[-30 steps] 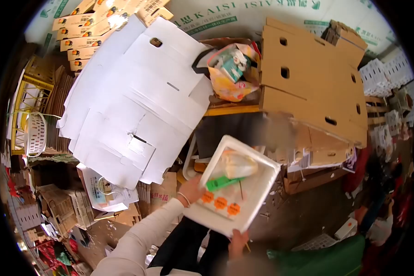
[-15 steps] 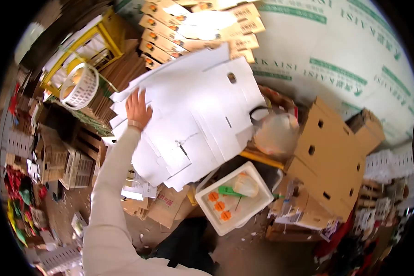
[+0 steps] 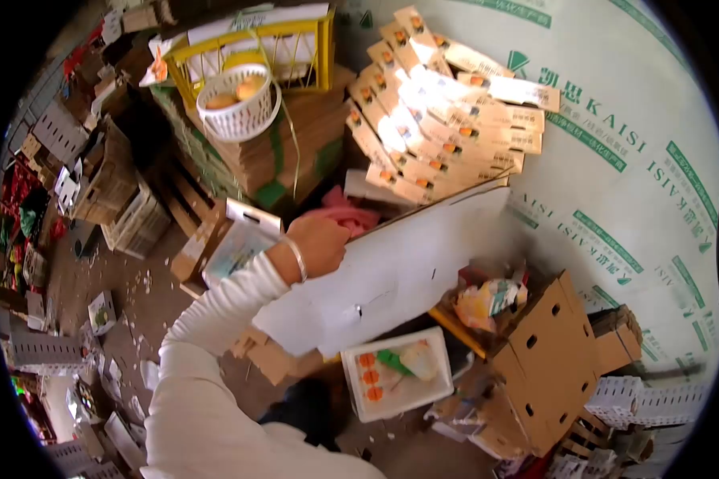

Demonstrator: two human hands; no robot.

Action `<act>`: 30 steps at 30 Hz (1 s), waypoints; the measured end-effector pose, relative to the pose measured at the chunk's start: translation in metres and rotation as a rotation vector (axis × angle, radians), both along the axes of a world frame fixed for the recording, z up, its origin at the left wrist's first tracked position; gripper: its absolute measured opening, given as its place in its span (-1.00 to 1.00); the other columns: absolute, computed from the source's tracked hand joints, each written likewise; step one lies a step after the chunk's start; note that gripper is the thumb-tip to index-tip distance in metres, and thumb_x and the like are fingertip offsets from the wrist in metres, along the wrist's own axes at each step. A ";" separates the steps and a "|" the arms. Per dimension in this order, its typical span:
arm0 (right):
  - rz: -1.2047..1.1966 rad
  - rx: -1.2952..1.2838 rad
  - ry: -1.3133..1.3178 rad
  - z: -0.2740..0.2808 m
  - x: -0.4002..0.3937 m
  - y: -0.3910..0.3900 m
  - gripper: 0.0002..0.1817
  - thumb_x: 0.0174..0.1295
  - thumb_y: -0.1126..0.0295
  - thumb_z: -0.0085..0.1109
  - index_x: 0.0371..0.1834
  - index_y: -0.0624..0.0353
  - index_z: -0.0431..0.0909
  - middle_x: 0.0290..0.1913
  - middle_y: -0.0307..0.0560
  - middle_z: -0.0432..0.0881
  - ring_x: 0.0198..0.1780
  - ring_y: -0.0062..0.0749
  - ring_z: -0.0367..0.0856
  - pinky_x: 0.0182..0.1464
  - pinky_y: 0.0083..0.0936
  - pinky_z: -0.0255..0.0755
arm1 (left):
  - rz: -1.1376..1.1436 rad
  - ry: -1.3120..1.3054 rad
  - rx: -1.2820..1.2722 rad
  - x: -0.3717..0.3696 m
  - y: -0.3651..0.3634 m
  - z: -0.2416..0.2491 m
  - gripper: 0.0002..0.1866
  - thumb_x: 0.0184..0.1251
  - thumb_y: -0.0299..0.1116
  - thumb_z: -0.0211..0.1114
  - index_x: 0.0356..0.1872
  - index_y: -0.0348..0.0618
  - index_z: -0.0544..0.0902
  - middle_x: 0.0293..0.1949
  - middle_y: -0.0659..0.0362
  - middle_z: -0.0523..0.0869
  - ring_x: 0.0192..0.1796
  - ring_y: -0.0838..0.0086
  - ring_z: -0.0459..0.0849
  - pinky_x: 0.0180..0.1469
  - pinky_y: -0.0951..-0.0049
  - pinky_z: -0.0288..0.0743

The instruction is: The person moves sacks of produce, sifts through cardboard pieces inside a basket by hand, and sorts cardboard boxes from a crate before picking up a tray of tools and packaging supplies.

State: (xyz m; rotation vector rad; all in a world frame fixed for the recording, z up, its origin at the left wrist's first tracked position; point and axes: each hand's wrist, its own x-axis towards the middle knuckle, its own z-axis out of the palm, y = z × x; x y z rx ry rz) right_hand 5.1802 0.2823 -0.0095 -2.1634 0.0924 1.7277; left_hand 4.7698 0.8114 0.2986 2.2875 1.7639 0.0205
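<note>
My left hand [image 3: 319, 243], with a bracelet at the wrist, is closed on the upper left edge of a large white cardboard sheet [image 3: 399, 275]. The sheet stands tilted up on its side, with a small slot and a torn spot in its face. Just behind the hand lies a pink cloth [image 3: 342, 212]. My right hand does not show. Below the sheet sits a white foam box [image 3: 355, 403] holding orange stickers, a green item and a pale roll-like piece.
A white basket [image 3: 240, 120] with round fruit hangs by a yellow crate [image 3: 327, 56] on stacked cardboard. Printed cartons [image 3: 447, 136] are piled behind the sheet. Brown cardboard [image 3: 551, 359] leans at right, near a plastic bag [image 3: 491, 302]. Scraps litter the floor [image 3: 148, 295].
The white sheet was lying flat and wide toward me; now it is tipped up and seen narrower. My left hand went from open on its surface to gripping its edge. The view has shifted.
</note>
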 end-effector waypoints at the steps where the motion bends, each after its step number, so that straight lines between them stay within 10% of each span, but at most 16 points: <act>1: 0.017 0.034 -0.023 0.002 0.003 0.006 -0.87 0.10 0.45 0.06 -0.30 0.21 0.40 -0.53 -0.09 0.41 -0.57 -0.40 0.47 -0.50 -0.39 0.49 | 0.001 -0.070 -0.008 0.003 -0.032 -0.005 -0.78 -0.01 -0.32 0.13 -0.34 -0.17 0.58 -0.48 0.00 0.61 -0.38 0.09 0.61 -0.32 0.15 0.47; 11: 0.164 0.625 -0.090 0.157 -0.064 0.220 -0.78 0.18 0.44 0.03 -0.13 0.26 0.44 -0.38 -0.20 0.52 -0.44 -0.62 0.45 -0.52 -0.75 0.27 | -0.290 -0.684 -0.004 0.112 -0.241 -0.061 -0.77 -0.12 -0.42 0.17 -0.35 -0.24 0.54 -0.50 0.11 0.56 -0.46 0.28 0.57 -0.50 0.32 0.45; 25: 0.604 0.648 -0.481 0.103 -0.061 0.110 -0.74 0.17 0.42 0.06 -0.10 0.29 0.48 -0.41 -0.15 0.58 -0.38 -0.57 0.56 -0.36 -0.64 0.43 | -0.067 -0.609 0.243 0.007 -0.173 0.026 -0.87 0.06 -0.48 0.16 -0.36 -0.30 0.53 -0.48 -0.06 0.53 -0.43 0.05 0.50 -0.37 0.28 0.39; 28: 0.510 0.696 -0.581 0.105 -0.069 0.096 -0.73 0.15 0.42 0.06 -0.10 0.31 0.48 -0.40 -0.10 0.59 -0.37 -0.54 0.57 -0.29 -0.61 0.44 | 0.064 -0.711 0.103 -0.033 -0.137 0.037 -0.77 0.17 -0.51 0.14 -0.15 -0.38 0.52 -0.32 0.06 0.63 -0.29 0.50 0.52 -0.18 0.47 0.42; 30: 0.381 0.666 -0.584 0.096 -0.070 0.077 -0.74 0.15 0.42 0.04 -0.11 0.32 0.48 -0.38 -0.09 0.60 -0.36 -0.53 0.57 -0.27 -0.60 0.45 | 0.124 -0.553 0.173 -0.040 -0.099 0.039 -0.68 0.24 -0.48 0.09 -0.01 -0.42 0.44 -0.16 -0.03 0.61 -0.14 0.38 0.55 -0.03 0.46 0.39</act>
